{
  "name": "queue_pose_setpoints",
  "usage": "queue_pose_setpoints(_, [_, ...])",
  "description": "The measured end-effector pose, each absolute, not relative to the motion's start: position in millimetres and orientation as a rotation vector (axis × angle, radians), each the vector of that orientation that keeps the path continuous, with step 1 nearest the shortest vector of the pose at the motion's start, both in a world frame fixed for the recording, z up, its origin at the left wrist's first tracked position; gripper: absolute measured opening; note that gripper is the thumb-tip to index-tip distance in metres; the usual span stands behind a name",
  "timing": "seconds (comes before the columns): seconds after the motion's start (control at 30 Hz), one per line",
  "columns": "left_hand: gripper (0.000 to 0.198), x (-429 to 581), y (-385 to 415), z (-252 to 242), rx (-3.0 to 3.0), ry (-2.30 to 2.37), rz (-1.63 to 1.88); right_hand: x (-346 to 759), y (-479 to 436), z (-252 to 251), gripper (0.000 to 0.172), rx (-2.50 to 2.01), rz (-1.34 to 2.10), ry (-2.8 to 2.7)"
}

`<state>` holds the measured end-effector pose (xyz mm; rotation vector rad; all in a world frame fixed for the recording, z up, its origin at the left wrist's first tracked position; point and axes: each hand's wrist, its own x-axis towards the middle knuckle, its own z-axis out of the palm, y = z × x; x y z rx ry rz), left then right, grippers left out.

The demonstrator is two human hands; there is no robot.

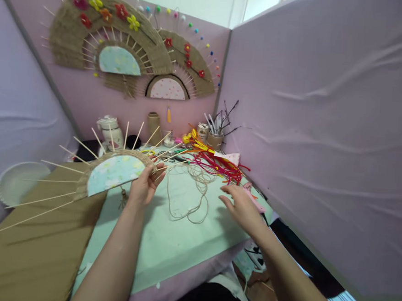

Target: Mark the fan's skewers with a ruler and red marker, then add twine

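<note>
My left hand (146, 183) grips the right end of a half-round fan frame (116, 174), its thumb on the front. The frame has a pale blue flowered centre, a band of twine round its curve and thin wooden sticks fanning outward. A small twine tassel (124, 198) hangs beneath it. Over the right side of the table, my right hand (240, 203) is held with its fingers apart and nothing in them. Between the hands, loose twine (198, 187) lies in loops on the pale green tabletop (170, 240).
Red and yellow pipe cleaners (217, 163) lie at the back right, near a brown pot (215, 141) of sticks. A twine spool (153, 128) and a white jug (111, 131) stand behind. Cardboard (43, 245) lies left. Finished fans (68, 31) hang on the wall.
</note>
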<state>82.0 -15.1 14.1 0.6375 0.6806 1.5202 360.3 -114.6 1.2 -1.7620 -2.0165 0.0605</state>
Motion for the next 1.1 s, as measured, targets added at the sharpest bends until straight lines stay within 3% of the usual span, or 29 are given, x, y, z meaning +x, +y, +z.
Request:
queue_pose_setpoints(0.33, [0.027,85,-17,13,0.659,0.722,1.47,439,-115,-29,0.038,-2.361,-0.005,-1.731])
queue_pose_setpoints(0.57, [0.033,86,-19,16,0.656,0.692,1.476,445,-117,-28,0.03,-2.406,0.158,-1.73])
queue_pose_setpoints(0.67, [0.033,88,-21,16,0.647,0.709,1.482,445,-135,-12,0.036,-2.278,0.292,-1.786])
queue_pose_setpoints(0.83, [0.03,92,-22,13,0.624,0.691,1.48,412,-153,27,0.045,-1.65,0.759,-1.701])
queue_pose_setpoints(1.0, [0.029,95,-22,12,0.617,0.69,1.466,360,-139,27,0.032,-1.384,0.847,-1.523])
queue_pose_setpoints(1.1, [0.035,97,-23,12,0.644,0.677,1.458,331,-126,15,0.032,-1.29,0.89,-1.403])
